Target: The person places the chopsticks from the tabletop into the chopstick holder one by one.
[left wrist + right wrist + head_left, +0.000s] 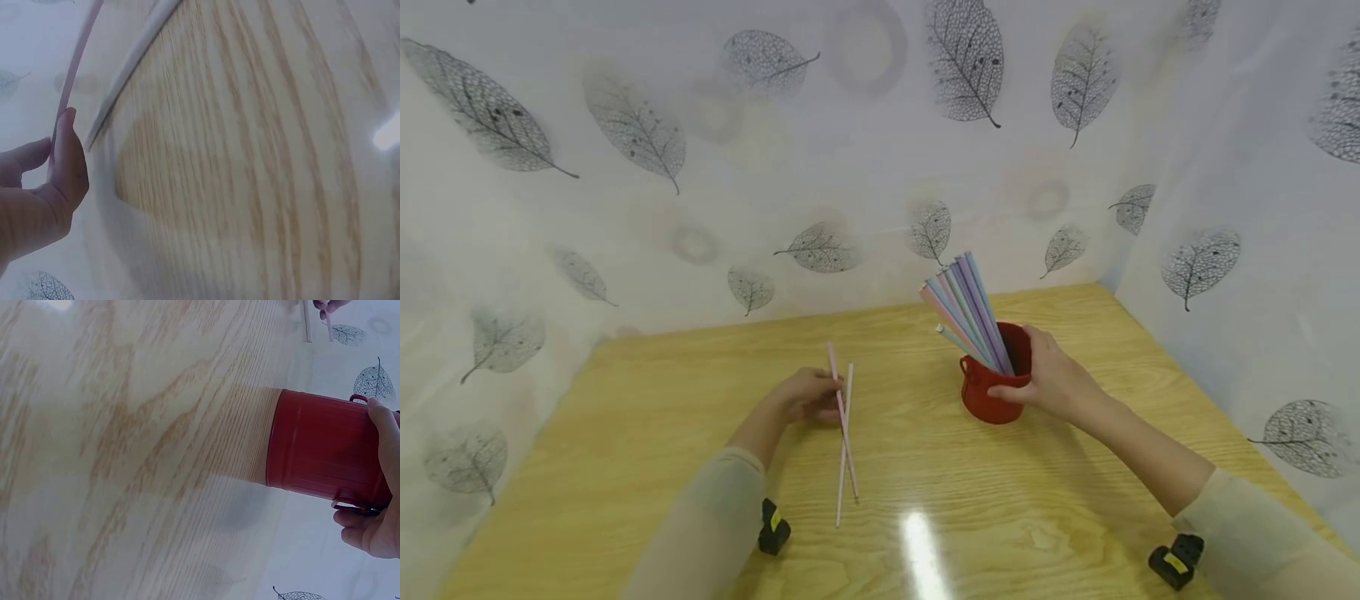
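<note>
My left hand [808, 393] pinches a pink drinking straw [852, 467] between thumb and fingers, left of the table's middle. A whitish straw [840, 492] lies on the table just beside it, crossing the pink one in the head view. On the right, my right hand [1060, 379] grips a small red bucket [988, 398] by its rim and side, thumb toward the front. The bucket stands upright with a bundle of pastel straws [973, 321] leaning left out of its mouth. Small loop handles [356, 506] show on its sides in the right wrist view.
The wood-grain table [700, 367] ends at a pale leaf-printed curtain [865, 167] behind and at both sides. Black devices with yellow labels show by each forearm, one near the left sleeve [715, 500], one near the right sleeve [1247, 525].
</note>
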`<state>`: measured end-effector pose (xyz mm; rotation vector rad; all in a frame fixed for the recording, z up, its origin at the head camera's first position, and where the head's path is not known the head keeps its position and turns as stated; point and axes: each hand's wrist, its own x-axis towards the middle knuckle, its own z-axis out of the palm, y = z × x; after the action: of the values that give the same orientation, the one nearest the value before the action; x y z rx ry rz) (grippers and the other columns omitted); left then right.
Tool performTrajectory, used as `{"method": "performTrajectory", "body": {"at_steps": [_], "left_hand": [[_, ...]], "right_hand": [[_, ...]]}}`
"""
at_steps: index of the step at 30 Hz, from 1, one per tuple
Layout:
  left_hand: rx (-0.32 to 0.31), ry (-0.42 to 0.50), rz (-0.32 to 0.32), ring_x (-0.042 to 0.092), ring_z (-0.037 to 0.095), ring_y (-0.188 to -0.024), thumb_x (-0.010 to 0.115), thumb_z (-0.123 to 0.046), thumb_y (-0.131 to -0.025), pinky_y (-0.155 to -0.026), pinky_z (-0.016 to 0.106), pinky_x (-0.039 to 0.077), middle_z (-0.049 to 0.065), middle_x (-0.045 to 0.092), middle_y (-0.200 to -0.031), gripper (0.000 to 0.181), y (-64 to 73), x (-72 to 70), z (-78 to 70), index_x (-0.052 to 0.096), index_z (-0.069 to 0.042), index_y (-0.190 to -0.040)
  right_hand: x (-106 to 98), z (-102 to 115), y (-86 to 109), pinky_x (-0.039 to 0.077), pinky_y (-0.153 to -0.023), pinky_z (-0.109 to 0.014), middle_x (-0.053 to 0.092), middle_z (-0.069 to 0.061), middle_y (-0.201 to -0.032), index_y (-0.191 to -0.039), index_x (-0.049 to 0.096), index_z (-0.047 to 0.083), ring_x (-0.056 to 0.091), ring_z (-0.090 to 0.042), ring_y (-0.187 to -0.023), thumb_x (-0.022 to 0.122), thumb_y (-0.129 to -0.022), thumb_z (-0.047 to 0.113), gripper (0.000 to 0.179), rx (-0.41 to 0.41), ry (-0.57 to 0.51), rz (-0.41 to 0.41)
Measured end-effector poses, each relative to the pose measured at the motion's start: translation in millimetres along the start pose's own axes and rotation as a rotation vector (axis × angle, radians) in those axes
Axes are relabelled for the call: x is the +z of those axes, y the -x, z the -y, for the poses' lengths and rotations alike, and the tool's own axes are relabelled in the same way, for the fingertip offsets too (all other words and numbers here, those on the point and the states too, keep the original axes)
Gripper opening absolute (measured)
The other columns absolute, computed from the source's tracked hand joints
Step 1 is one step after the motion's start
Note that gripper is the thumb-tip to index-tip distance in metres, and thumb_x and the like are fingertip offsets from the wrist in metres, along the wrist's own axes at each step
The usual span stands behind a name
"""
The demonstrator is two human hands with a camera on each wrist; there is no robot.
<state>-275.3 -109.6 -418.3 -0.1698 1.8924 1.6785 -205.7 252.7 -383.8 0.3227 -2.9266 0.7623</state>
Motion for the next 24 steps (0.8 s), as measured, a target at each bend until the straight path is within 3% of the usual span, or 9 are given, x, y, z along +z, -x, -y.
{"method": "performTrajectory", "body": {"at_steps": [10,19,24], "left_hand": [[0.113,0.266,-0.055,0.059,0.018,-0.086,0.044,0.000,-0.098,-0.073,0.026,0.061,0.013,0.054,-0.098,0.038,3.5,23.7,-0.1,0.035,0.013,-0.133],[0.228,0.441,-0.168,0.058,0.015,-0.084,0.041,-0.002,-0.099,-0.078,0.026,0.060,0.010,0.048,-0.098,0.032,10.2,44.7,-19.6,0.037,0.011,-0.129],[0.286,0.593,-0.254,0.058,0.013,-0.082,0.043,-0.003,-0.099,-0.079,0.027,0.060,0.011,0.046,-0.101,0.026,17.5,57.7,-33.1,0.040,0.006,-0.123]], "right_hand": [[1.5,-0.3,0.6,0.049,-0.093,-0.055,0.044,-0.027,-0.125,-0.140,0.026,-0.005,0.049,-0.039,-0.113,0.079,-0.069,0.054,0.107,0.000,-0.008,0.003],[0.3,1.2,0.2,0.049,-0.094,-0.056,0.044,-0.027,-0.126,-0.140,0.026,-0.004,0.049,-0.039,-0.114,0.079,-0.068,0.055,0.107,0.005,-0.009,-0.001],[0.0,1.7,0.9,0.050,-0.092,-0.056,0.045,-0.026,-0.124,-0.140,0.027,-0.004,0.049,-0.038,-0.113,0.078,-0.069,0.054,0.105,-0.016,-0.010,-0.017]]}}
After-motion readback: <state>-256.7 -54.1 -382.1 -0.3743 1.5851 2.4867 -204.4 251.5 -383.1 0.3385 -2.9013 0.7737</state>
